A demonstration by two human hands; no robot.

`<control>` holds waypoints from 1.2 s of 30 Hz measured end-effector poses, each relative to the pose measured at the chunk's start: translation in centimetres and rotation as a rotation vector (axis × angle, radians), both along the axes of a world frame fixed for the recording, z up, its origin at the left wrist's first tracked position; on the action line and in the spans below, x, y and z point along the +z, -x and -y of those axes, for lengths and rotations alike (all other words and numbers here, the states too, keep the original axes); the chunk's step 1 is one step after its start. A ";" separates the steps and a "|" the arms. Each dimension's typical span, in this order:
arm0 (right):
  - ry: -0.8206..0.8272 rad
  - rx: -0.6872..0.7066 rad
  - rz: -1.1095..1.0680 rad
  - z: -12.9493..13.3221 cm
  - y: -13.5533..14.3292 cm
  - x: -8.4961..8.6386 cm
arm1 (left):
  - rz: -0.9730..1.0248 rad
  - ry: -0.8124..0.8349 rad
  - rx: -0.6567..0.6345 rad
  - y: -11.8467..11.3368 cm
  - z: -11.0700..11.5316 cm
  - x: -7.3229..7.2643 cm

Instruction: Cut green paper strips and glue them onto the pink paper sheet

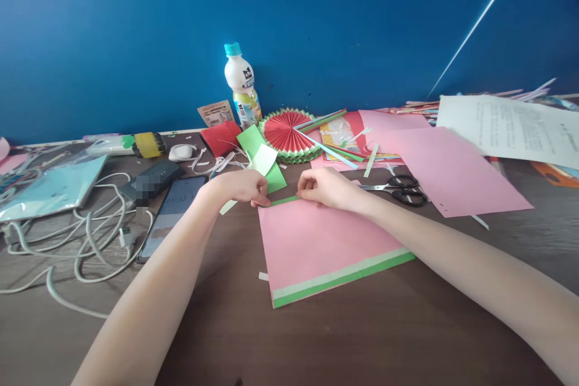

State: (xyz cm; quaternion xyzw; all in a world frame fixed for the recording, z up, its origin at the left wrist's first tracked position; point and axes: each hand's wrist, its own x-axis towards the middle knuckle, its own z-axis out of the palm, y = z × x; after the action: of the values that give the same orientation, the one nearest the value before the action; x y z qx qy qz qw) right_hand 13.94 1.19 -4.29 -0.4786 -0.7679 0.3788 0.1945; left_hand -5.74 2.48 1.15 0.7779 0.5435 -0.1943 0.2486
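Observation:
A pink sheet of paper (323, 247) lies on the dark table, with pale and bright green bands along its near edge. At its far edge runs a narrow green paper strip (284, 200). My left hand (248, 186) is closed, with its fingertips pressed on the strip's left end at the sheet's corner. Farther right, my right hand (326, 187) pinches the same strip between thumb and fingers, and hides the rest of that edge. Just beyond my hands lie loose green paper pieces (272, 178). Black-handled scissors (407, 189) rest right of my right hand.
Behind stand a red-and-green pleated paper fan (292, 132) and a drink bottle (244, 87). Left are a phone (174, 208), a dark power bank (154, 183) and tangled white cables (90, 241). Another pink sheet (456, 172) and a printed page (511, 126) lie at the right.

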 end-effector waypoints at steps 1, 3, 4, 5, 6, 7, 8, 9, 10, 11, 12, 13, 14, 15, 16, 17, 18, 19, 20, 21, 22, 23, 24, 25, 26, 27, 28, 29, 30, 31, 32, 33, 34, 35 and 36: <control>0.000 0.000 -0.001 0.0 0.0 0.0 | 0.000 0.001 -0.002 0.1 0.0 0.0; 0.004 -0.003 0.000 -0.1 0.0 -0.1 | 0.004 0.003 -0.010 0.2 0.0 0.0; 0.008 -0.005 0.003 -0.1 0.0 -0.1 | 0.006 0.003 -0.014 0.2 -0.1 0.0; 0.011 -0.006 0.006 -0.1 0.1 -0.1 | 0.007 0.004 -0.016 0.3 -0.1 0.0; 0.013 -0.007 0.010 -0.1 0.1 -0.1 | 0.010 0.007 -0.016 0.3 -0.1 0.0; 0.013 -0.007 0.014 -0.1 0.1 -0.1 | 0.011 0.012 -0.016 0.3 -0.1 0.0; 0.011 -0.005 0.016 -0.1 0.1 -0.1 | 0.013 0.018 -0.015 0.4 -0.1 0.0; 0.007 -0.001 0.017 -0.1 0.1 0.0 | 0.012 0.024 -0.013 0.4 -0.1 0.1; 0.004 0.003 0.016 -0.1 0.1 0.0 | 0.012 0.029 -0.011 0.4 0.0 0.1; -0.001 0.005 0.014 -0.1 0.0 0.0 | 0.012 0.032 -0.011 0.4 0.0 0.1; -0.004 0.007 0.011 -0.1 0.0 0.1 | 0.011 0.032 -0.013 0.4 0.0 0.1; -0.004 0.007 0.008 0.0 0.0 0.1 | 0.010 0.031 -0.015 0.4 0.0 0.1; 0.000 0.008 0.006 0.0 0.0 0.1 | 0.008 0.029 -0.017 0.4 0.0 0.1; 0.004 0.008 0.005 0.0 0.0 0.2 | 0.006 0.028 -0.020 0.4 0.0 0.1; 0.008 0.009 0.004 0.0 -0.1 0.2 | 0.004 0.028 -0.022 0.4 0.0 0.1; 0.012 0.010 0.003 0.0 -0.1 0.2 | 0.002 0.029 -0.022 0.4 -0.1 0.1; 0.014 0.010 0.003 0.0 -0.1 0.2 | -0.002 0.031 -0.022 0.4 -0.1 0.1; 0.015 0.008 0.005 0.1 0.0 0.2 | -0.006 0.031 -0.022 0.4 -0.1 0.1; 0.016 0.006 0.008 0.1 0.0 0.3 | -0.009 0.030 -0.021 0.4 -0.1 0.1; 0.016 0.004 0.012 0.0 0.0 0.2 | -0.012 0.027 -0.023 0.4 -0.1 0.1; 0.015 0.002 0.016 0.0 0.0 0.2 | -0.015 0.025 -0.028 0.4 -0.1 0.2; 0.012 0.002 0.020 0.0 0.0 0.2 | -0.018 0.024 -0.033 0.4 -0.1 0.2; 0.008 0.003 0.021 0.0 0.0 0.2 | -0.023 0.026 -0.039 0.4 -0.1 0.2; 0.003 0.005 0.021 0.0 0.0 0.1 | -0.027 0.031 -0.047 0.4 -0.1 0.2; -0.002 0.007 0.019 0.0 0.0 0.1 | -0.031 0.035 -0.055 0.4 -0.1 0.2; -0.007 0.009 0.018 0.0 0.0 0.0 | -0.034 0.037 -0.061 0.5 -0.1 0.3; -0.010 0.011 0.016 0.0 0.0 0.0 | -0.037 0.039 -0.066 0.5 -0.2 0.3; -0.014 0.012 0.013 -0.1 -0.1 -0.1 | -0.037 0.040 -0.069 0.5 -0.2 0.3; -0.016 0.013 0.009 -0.1 -0.1 -0.1 | -0.036 0.041 -0.070 0.5 -0.2 0.3; -0.016 0.014 0.006 -0.1 -0.1 -0.1 | -0.034 0.042 -0.070 0.5 -0.2 0.3; -0.013 0.016 0.002 -0.1 -0.1 -0.2 | -0.033 0.043 -0.069 0.6 -0.2 0.3; -0.010 0.016 0.000 -0.1 -0.1 -0.2 | -0.032 0.044 -0.068 0.6 -0.2 0.3; -0.006 0.017 -0.001 -0.1 -0.1 -0.2 | -0.031 0.045 -0.067 0.6 -0.2 0.3; -0.004 0.017 0.000 -0.1 -0.1 -0.2 | -0.031 0.044 -0.065 0.7 -0.2 0.3; -0.003 0.017 0.001 -0.1 -0.1 -0.2 | -0.032 0.044 -0.065 0.7 -0.2 0.2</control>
State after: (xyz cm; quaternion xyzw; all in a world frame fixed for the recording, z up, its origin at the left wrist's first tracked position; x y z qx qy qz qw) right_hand 14.02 1.33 -4.44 -0.4720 -0.7726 0.3788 0.1915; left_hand -6.43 2.65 1.40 0.7861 0.5175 -0.2268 0.2505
